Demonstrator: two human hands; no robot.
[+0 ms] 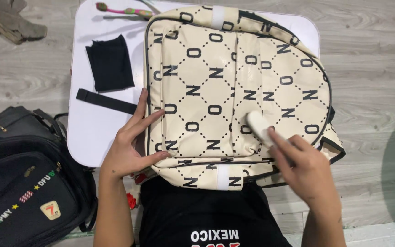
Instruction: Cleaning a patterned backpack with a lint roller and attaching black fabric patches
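A cream backpack (225, 87) with a black diamond-and-letter pattern lies flat on a small white table (92, 137). My left hand (131, 139) rests flat on the bag's left edge, fingers spread, pressing it down. My right hand (305, 169) holds a small white oblong object (259, 128), like a brush or eraser, with its end against the bag's front panel at the lower right.
A folded black cloth (110, 64) and a black strap (106, 101) lie on the table's left part. A toothbrush (124, 11) lies at the far edge. On the wooden floor (371, 68) at left stands a black backpack (24, 178).
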